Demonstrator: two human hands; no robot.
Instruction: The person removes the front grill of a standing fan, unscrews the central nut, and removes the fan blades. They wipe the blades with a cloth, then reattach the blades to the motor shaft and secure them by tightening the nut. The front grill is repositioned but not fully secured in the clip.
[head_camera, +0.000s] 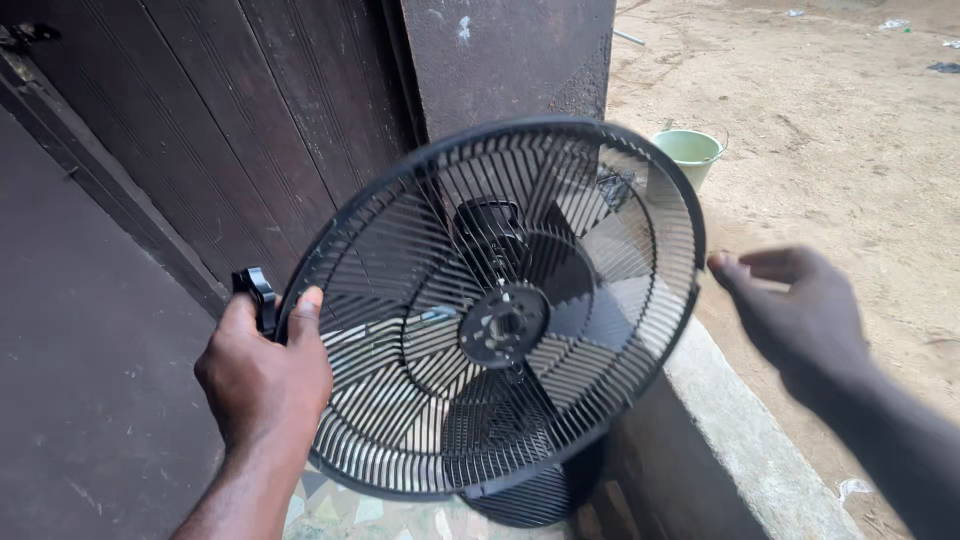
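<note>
No packages, labels, signs or screens show anywhere in the view; nothing here carries print or a display.

There is one black fan (497, 320) in the middle and one green bucket (688, 155) at upper right. Two hands are visible, the left hand (262, 375) and the right hand (800, 310).

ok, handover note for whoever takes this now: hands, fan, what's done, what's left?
Left hand: grips the fan guard at its left rim, beside a black clip.
Right hand: open, empty, just off the guard's right rim, not touching.
Fan: tilted, held up before a dark wooden door; blades inside, front guard on.
Green bucket sits on the sand behind.
Done: fan lifted. Left: guard unopened.
</note>
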